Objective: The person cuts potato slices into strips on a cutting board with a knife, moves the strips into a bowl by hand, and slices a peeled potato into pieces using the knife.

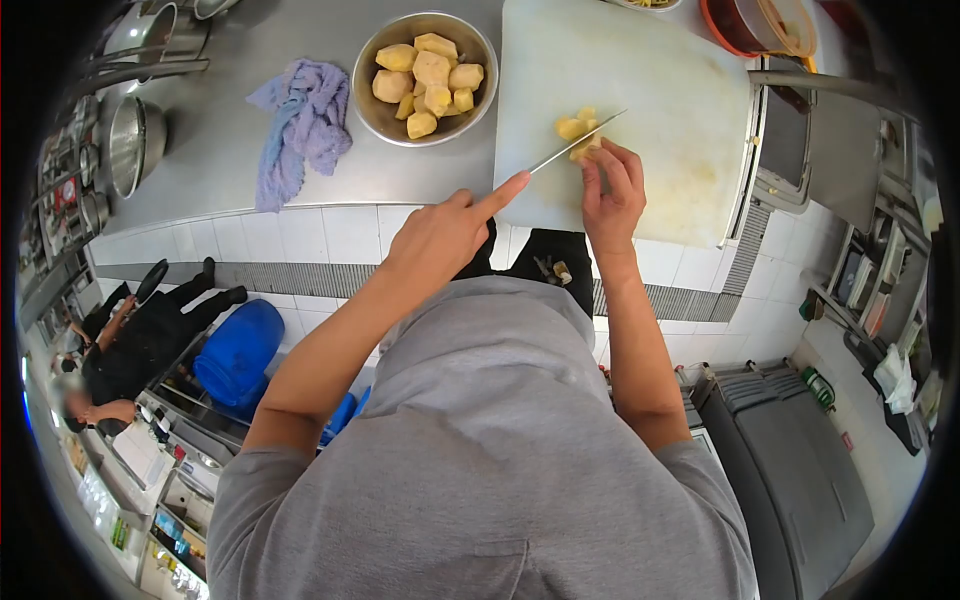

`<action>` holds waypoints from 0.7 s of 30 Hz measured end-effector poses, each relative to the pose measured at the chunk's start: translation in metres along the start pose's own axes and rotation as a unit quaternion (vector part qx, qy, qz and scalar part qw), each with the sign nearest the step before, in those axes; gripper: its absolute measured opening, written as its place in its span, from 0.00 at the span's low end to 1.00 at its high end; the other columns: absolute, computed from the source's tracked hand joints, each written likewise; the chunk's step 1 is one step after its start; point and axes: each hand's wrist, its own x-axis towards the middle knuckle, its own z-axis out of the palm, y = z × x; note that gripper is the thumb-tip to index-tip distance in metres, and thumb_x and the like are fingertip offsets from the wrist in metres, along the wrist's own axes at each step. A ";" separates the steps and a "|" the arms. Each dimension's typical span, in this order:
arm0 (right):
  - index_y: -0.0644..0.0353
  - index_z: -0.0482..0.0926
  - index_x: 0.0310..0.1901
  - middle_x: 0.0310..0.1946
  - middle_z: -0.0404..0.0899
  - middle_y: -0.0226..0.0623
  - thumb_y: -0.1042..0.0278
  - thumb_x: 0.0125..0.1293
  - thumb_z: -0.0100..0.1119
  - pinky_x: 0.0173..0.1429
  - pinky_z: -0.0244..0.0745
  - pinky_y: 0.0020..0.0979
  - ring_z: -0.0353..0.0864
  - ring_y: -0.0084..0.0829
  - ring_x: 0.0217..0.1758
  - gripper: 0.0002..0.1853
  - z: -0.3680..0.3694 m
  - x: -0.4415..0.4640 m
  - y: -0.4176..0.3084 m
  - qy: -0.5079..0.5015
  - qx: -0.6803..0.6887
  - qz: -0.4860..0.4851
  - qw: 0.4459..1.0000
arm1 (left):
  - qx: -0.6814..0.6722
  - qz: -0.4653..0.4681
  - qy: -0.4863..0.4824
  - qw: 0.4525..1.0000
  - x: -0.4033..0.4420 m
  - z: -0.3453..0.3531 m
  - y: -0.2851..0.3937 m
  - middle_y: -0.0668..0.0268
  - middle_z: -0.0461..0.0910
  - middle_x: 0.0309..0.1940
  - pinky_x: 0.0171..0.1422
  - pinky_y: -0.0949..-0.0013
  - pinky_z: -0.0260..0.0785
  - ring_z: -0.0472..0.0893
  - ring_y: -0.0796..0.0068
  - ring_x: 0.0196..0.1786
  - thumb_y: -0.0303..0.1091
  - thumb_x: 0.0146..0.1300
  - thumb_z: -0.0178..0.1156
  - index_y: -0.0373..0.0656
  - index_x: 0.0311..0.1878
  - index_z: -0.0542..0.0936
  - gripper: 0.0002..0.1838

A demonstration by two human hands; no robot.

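My left hand (440,235) is closed round a knife (572,145), with its index finger stretched along the top near the blade. The thin blade points up and right over a white cutting board (665,110), among yellow pieces that look like peeled potato (571,128). Just below the blade, the bent fingers of my right hand (614,190) grip a piece (584,151), partly hidden by the fingertips. To the left of the board stands a metal bowl (361,102) holding several peeled potatoes (431,70).
A purple-blue cloth (305,130) lies on the steel counter (225,125) left of the bowl. A metal colander (128,145) is farther left, and an orange-rimmed container (735,28) is beyond the board. At the lower left are another person (145,345) and a blue barrel (238,350).
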 end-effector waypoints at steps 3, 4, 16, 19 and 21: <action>0.60 0.91 0.54 0.56 0.90 0.46 0.74 0.71 0.81 0.57 0.90 0.42 0.92 0.46 0.56 0.13 0.000 0.002 -0.001 -0.008 -0.008 0.000 1.000 | -0.024 0.007 0.008 1.000 0.009 0.001 0.000 0.56 0.83 0.38 0.46 0.44 0.86 0.87 0.45 0.35 0.25 0.76 0.64 0.76 0.95 0.59 0.50; 0.60 0.91 0.56 0.58 0.90 0.47 0.74 0.70 0.81 0.58 0.90 0.42 0.92 0.47 0.58 0.14 -0.001 0.001 -0.001 -0.013 -0.011 -0.004 1.000 | -0.024 0.007 0.009 1.000 0.008 0.002 0.000 0.56 0.83 0.38 0.46 0.44 0.86 0.87 0.45 0.35 0.25 0.76 0.64 0.76 0.95 0.59 0.50; 0.59 0.88 0.61 0.67 0.81 0.46 0.76 0.64 0.85 0.65 0.87 0.42 0.86 0.46 0.66 0.24 -0.023 0.002 -0.011 -0.022 -0.045 0.040 0.998 | -0.129 -0.019 -0.020 0.991 -0.016 0.004 0.003 0.50 0.84 0.39 0.55 0.45 0.82 0.86 0.46 0.41 0.24 0.78 0.60 0.73 0.96 0.59 0.49; 0.57 0.88 0.64 0.69 0.79 0.45 0.76 0.65 0.84 0.64 0.87 0.41 0.85 0.45 0.67 0.26 -0.024 0.003 -0.012 -0.117 -0.077 0.019 0.990 | -0.144 -0.004 -0.018 0.989 -0.023 0.003 -0.003 0.50 0.84 0.39 0.55 0.45 0.81 0.86 0.47 0.42 0.25 0.79 0.60 0.73 0.95 0.59 0.47; 0.56 0.88 0.67 0.69 0.79 0.44 0.74 0.67 0.83 0.64 0.86 0.41 0.83 0.45 0.69 0.27 -0.025 0.001 -0.012 -0.128 -0.066 0.011 0.989 | -0.150 -0.007 -0.017 0.988 -0.023 0.005 -0.005 0.49 0.84 0.39 0.55 0.45 0.81 0.86 0.46 0.42 0.26 0.80 0.59 0.73 0.95 0.60 0.46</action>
